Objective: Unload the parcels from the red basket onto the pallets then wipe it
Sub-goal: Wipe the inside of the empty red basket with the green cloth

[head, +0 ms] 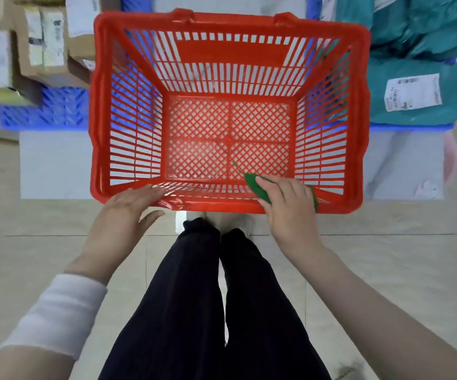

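The red basket [230,28] stands on the floor in front of me with nothing inside it. My left hand [123,212] rests on its near rim at the left, fingers spread over the edge. On the near rim at the right, my right hand [290,207] is shut on a green cloth [256,186], pressing it against the inner near wall. Cardboard parcels [43,42] lie on a blue pallet [57,111] to the left. Teal bagged parcels [413,94] lie on another blue pallet [413,128] to the right.
My legs in dark trousers [221,297] stand just behind the basket. The floor is pale tile [30,242]. A white panel [54,165] lies under the basket between the two pallets. Stacked boxes crowd the far left.
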The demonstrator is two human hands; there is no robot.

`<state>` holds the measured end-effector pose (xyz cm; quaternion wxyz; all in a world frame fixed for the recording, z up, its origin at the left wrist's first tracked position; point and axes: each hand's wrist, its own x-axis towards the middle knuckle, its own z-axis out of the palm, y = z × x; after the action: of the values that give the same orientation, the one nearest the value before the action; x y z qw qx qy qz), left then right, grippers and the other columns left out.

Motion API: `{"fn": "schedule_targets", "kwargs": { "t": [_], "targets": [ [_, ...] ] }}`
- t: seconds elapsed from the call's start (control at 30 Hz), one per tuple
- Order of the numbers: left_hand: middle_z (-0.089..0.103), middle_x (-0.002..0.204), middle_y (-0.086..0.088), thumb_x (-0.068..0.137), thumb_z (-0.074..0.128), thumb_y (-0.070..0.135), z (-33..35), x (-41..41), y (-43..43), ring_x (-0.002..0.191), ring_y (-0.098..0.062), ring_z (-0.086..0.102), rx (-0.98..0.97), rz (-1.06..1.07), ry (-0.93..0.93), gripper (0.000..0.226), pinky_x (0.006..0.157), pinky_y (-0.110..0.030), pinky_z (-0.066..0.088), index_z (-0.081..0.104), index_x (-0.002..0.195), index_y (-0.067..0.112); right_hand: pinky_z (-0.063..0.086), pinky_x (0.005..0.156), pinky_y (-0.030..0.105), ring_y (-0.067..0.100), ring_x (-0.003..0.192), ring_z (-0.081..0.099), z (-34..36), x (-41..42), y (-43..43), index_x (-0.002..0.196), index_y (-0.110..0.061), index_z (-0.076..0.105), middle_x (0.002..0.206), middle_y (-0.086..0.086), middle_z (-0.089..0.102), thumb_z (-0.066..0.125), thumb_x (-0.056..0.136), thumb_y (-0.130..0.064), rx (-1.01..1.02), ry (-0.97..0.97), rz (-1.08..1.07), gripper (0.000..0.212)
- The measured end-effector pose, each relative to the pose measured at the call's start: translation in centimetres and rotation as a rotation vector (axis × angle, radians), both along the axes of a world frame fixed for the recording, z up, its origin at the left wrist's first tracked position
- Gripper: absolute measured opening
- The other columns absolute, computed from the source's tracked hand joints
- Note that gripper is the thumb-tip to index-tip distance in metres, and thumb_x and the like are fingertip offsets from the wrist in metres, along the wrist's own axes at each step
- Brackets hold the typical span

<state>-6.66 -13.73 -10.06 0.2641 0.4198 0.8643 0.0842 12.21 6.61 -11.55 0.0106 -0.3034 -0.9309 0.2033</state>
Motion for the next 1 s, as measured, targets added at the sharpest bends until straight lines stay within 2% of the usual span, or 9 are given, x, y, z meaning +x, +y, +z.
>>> {"fn": "schedule_targets", "kwargs": {
  "t": [0.07, 0.17, 0.3, 0.4, 0.47, 0.57, 0.67, 0.77, 1.0],
  "targets": [
    [0.070, 0.110, -0.014, 0.081, 0.069, 0.014, -0.7, 0.1, -0.1, 0.104, -0.034, 0.065, 0.099, 0.065, 0.036, 0.029, 0.088, -0.046, 0.050, 0.068, 0.109, 0.007, 0.043, 0.086, 0.044, 0.034, 0.102, 0.059, -0.1, -1.0, -1.1, 0.117, -0.003, 0.061, 0.114, 0.013, 0.065, 0.058, 0.086, -0.013, -0.064, -0.036, -0.109, 0.033],
    [0.070, 0.108, -0.015, 0.077, 0.071, 0.009, -1.2, 0.2, -0.3, 0.098, -0.034, 0.067, 0.187, 0.063, 0.051, 0.031, 0.088, -0.045, 0.050, 0.069, 0.108, 0.004, 0.038, 0.097, 0.041, 0.030, 0.113, 0.051, 0.3, -1.4, -1.4, 0.126, -0.007, 0.053, 0.123, 0.011, 0.059, 0.052, 0.091, -0.013, -0.168, -0.060, -0.235, 0.035],
    [0.059, 0.127, -0.014, 0.079, 0.070, 0.009, -1.0, -0.5, -1.3, 0.121, -0.028, 0.054, 0.320, 0.188, 0.025, 0.044, 0.103, -0.034, 0.039, 0.059, 0.121, 0.003, 0.035, 0.098, 0.024, 0.009, 0.114, 0.047, 2.5, -2.1, -1.9, 0.129, -0.016, 0.049, 0.124, -0.007, 0.053, 0.044, 0.095, -0.018, -0.413, 0.144, -0.434, 0.035],
    [0.046, 0.139, -0.006, 0.090, 0.057, 0.013, -1.1, -2.4, -2.0, 0.131, -0.019, 0.039, 0.454, 0.464, 0.082, 0.043, 0.111, -0.024, 0.027, 0.048, 0.132, 0.006, 0.032, 0.094, 0.019, 0.002, 0.109, 0.044, 3.3, -5.3, -3.6, 0.128, -0.019, 0.049, 0.119, -0.013, 0.050, 0.042, 0.096, -0.022, -0.541, 0.168, -0.500, 0.033],
    [0.040, 0.145, -0.001, 0.097, 0.044, 0.026, -1.3, -3.8, -2.2, 0.134, -0.013, 0.036, 0.446, 0.769, -0.104, 0.045, 0.111, -0.025, 0.028, 0.038, 0.140, 0.014, 0.033, 0.090, 0.018, 0.002, 0.106, 0.045, 3.1, -8.7, -5.2, 0.127, -0.019, 0.049, 0.115, -0.012, 0.050, 0.040, 0.097, -0.025, -0.684, 0.137, -0.535, 0.032],
    [0.044, 0.144, 0.001, 0.097, 0.021, 0.050, -2.3, -5.6, -1.9, 0.126, -0.008, 0.045, 0.434, 1.120, -0.665, 0.056, 0.107, -0.026, 0.031, 0.033, 0.144, 0.020, 0.032, 0.091, 0.019, 0.004, 0.110, 0.044, 2.4, -13.7, -8.3, 0.132, -0.020, 0.045, 0.115, -0.014, 0.046, 0.040, 0.096, -0.031, -0.869, 0.076, -0.461, 0.037],
    [0.050, 0.139, -0.009, 0.091, 0.002, 0.061, -3.0, -6.6, -2.1, 0.127, -0.019, 0.049, 0.570, 1.201, -1.084, 0.078, 0.113, -0.039, 0.031, 0.033, 0.143, 0.012, 0.028, 0.101, 0.022, 0.010, 0.125, 0.039, 1.6, -17.0, -11.8, 0.138, -0.015, 0.033, 0.132, -0.007, 0.043, 0.051, 0.090, -0.037, -0.903, -0.024, -0.151, 0.056],
    [0.048, 0.141, -0.012, 0.085, -0.004, 0.069, -3.2, -6.8, -2.8, 0.129, -0.025, 0.047, 0.663, 1.239, -1.307, 0.090, 0.114, -0.042, 0.027, 0.027, 0.145, 0.009, 0.023, 0.107, 0.029, 0.024, 0.133, 0.032, 0.3, -18.9, -14.3, 0.145, -0.008, 0.018, 0.145, 0.010, 0.036, 0.058, 0.087, -0.035, -0.692, -0.203, 0.096, 0.075],
    [0.041, 0.146, -0.010, 0.081, -0.005, 0.073, -3.5, -7.1, -3.4, 0.133, -0.025, 0.042, 0.731, 1.254, -1.514, 0.095, 0.115, -0.044, 0.025, 0.024, 0.146, 0.010, 0.031, 0.073, 0.014, 0.016, 0.088, 0.056, -0.7, -22.3, -15.0, 0.108, -0.005, 0.064, 0.099, 0.006, 0.066, 0.051, 0.093, -0.024, -0.654, 0.074, -0.416, 0.027]
  ]
}}
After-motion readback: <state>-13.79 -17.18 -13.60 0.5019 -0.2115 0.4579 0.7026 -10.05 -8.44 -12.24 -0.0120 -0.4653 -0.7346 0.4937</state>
